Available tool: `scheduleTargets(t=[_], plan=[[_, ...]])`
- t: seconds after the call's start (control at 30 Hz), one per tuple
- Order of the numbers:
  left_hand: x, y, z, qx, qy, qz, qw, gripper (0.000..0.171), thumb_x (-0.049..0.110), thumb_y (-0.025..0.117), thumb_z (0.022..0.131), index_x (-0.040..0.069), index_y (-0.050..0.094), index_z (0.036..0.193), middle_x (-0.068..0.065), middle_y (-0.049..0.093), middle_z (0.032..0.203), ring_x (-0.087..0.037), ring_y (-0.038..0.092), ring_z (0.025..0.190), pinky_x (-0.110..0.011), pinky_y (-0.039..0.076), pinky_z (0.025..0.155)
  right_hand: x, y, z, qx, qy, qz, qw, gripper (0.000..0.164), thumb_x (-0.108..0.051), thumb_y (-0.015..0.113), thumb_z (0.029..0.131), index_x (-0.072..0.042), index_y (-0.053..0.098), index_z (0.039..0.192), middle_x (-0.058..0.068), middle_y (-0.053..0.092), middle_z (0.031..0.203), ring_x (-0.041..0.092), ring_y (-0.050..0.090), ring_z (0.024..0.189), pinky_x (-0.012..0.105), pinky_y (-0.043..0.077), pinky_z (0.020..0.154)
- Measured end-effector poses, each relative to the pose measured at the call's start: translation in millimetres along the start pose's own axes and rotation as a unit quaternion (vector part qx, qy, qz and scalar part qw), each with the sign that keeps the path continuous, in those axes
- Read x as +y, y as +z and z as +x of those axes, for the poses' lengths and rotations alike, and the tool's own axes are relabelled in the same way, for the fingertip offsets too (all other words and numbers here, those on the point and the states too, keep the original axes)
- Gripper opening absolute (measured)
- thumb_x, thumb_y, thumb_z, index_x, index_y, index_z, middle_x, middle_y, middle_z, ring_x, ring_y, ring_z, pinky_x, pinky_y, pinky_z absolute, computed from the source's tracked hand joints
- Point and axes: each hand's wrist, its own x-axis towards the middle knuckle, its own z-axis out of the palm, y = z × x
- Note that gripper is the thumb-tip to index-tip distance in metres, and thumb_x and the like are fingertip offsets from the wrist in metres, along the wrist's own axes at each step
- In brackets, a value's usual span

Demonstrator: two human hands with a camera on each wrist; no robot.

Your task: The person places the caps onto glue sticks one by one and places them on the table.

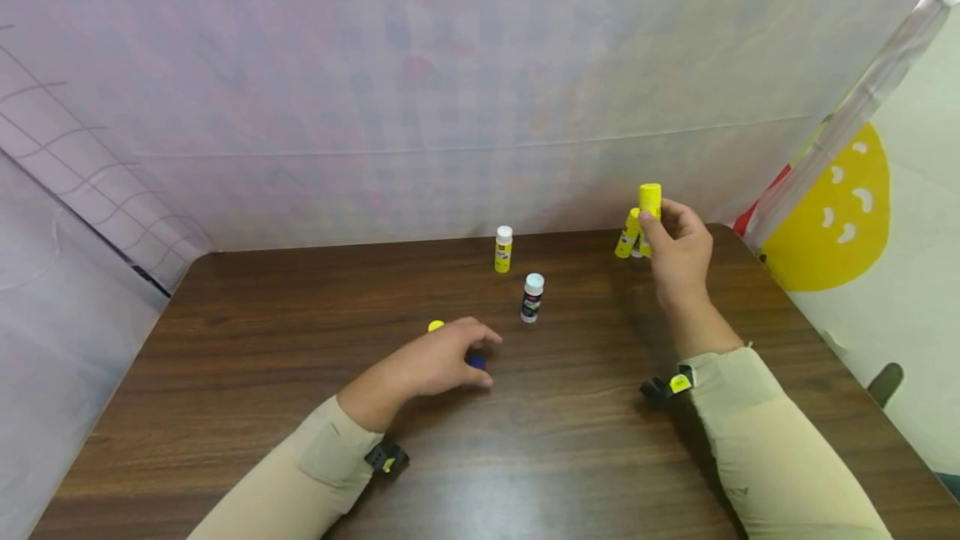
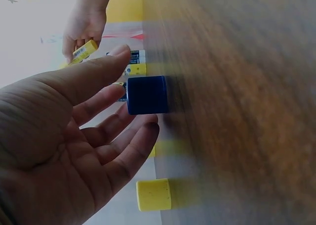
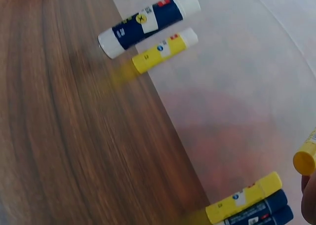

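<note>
My right hand pinches a yellow glue stick upright at the back right. Just beside it stands another yellow glue stick; in the right wrist view, dark blue glue sticks stand close against that one. My left hand is low over the table, thumb and fingers spread apart around a small blue cap on the tabletop. A yellow cap stands beyond the fingers, partly hidden by the hand in the head view.
Near the middle of the brown wooden table stand a yellow glue stick with a white cap and a navy one with white ends. A pale patterned curtain hangs along the table's back edge.
</note>
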Motion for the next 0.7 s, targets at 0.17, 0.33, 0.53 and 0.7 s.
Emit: scheduleTargets(t=[0.17, 0.33, 0.53, 0.7], plan=[[-0.1, -0.1, -0.8, -0.013, -0.009, 0.01, 0.9998, 0.051, 0.02, 0.081, 0.092, 0.01, 0.064, 0.139, -0.006, 0.064, 0.134, -0.025, 0.06, 0.129, -0.041, 0.051, 0.111, 7, -5, 6, 0.016, 0.008, -0.004, 1.0, 0.027, -0.018, 0.078, 0.094, -0.008, 0.073, 0.118, -0.006, 0.069, 0.102, 0.01, 0.062, 0.096, 0.018, 0.052, 0.08], [0.1, -0.4, -1.7, -0.02, -0.013, 0.017, 0.9996, 0.047, 0.019, 0.08, 0.093, 0.011, 0.066, 0.138, -0.005, 0.065, 0.134, -0.022, 0.061, 0.127, -0.04, 0.052, 0.11, 17, -12, 14, 0.032, 0.012, -0.009, 0.999, 0.025, -0.017, 0.078, 0.093, -0.01, 0.073, 0.117, -0.007, 0.068, 0.1, 0.009, 0.06, 0.094, 0.017, 0.051, 0.079], [-0.7, 0.0, -2.2, -0.021, -0.002, 0.021, 0.9996, 0.044, 0.015, 0.08, 0.093, 0.009, 0.067, 0.135, -0.005, 0.066, 0.132, -0.021, 0.063, 0.123, -0.039, 0.053, 0.107, 31, -23, 22, 0.058, 0.019, -0.035, 0.998, 0.021, -0.02, 0.078, 0.094, -0.015, 0.072, 0.113, -0.009, 0.065, 0.098, 0.007, 0.058, 0.092, 0.017, 0.05, 0.078], [-1.0, 0.3, -1.9, -0.018, -0.001, 0.022, 0.9996, 0.042, 0.013, 0.079, 0.093, 0.009, 0.068, 0.133, -0.006, 0.066, 0.131, -0.022, 0.063, 0.123, -0.04, 0.053, 0.108, 42, -33, 28, 0.084, 0.02, -0.054, 0.995, 0.019, -0.02, 0.076, 0.094, -0.016, 0.07, 0.112, -0.01, 0.062, 0.097, 0.006, 0.055, 0.09, 0.016, 0.049, 0.075]])
